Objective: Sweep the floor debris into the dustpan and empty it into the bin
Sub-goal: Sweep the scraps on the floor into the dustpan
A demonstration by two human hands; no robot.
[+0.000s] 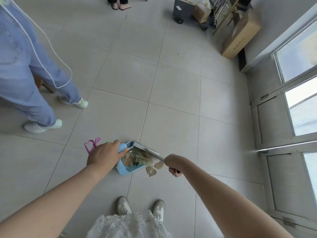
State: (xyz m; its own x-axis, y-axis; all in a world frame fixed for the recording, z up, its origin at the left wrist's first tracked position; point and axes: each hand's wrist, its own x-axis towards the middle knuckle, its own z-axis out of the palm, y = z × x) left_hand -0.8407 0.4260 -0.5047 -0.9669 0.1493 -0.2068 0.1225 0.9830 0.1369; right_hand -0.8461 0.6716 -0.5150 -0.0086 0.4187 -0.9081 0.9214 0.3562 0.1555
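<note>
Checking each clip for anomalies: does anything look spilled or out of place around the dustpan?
Yes. A few brown scraps sit outside the blue dustpan, past its open edge toward the right hand. The rest of the debris is piled inside under the brush. Whether the scraps are mid-fall or already down is unclear.

Tilted blue dustpan (123, 169) full of debris (137, 158)

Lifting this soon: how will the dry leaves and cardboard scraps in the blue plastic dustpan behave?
Likely light and loose: thin dry leaves and cardboard scraps heaped in the blue plastic dustpan. Pieces at its lip may well slide off if it tilts forward.
</note>
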